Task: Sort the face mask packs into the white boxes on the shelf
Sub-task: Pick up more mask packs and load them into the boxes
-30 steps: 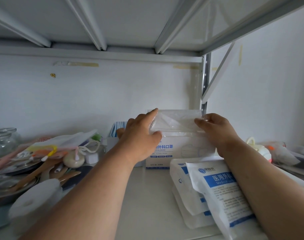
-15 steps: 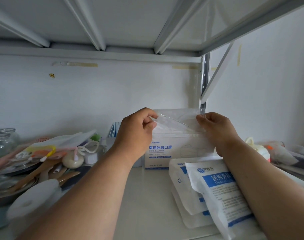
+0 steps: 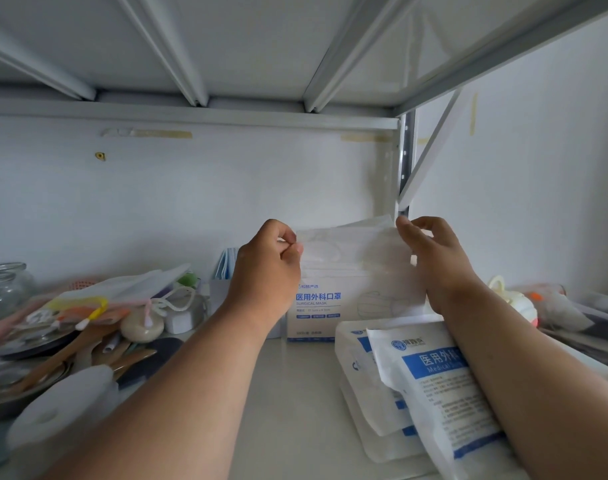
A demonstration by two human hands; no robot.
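**Head view: easing a mask pack into the white box**

Head view shows your left hand [image 3: 266, 268] pinching the left edge of a clear mask pack [image 3: 351, 242] between thumb and curled fingers, while your right hand [image 3: 430, 258] pinches its right edge. The pack hangs stretched between them, just above the open top of the white box [image 3: 316, 306] with blue print, which stands at the back of the shelf [image 3: 295, 393].

The pack looks thin and floppy, so keep both edges level and taut as you lower it. Line its long side up with the box opening before letting go, or a corner may catch on the rim. More packs [image 3: 430, 382] with blue labels lie stacked under your right forearm; lift your arm rather than drag it, so they do not slide. The clutter of utensils [image 3: 70, 344] at the left sits well apart.
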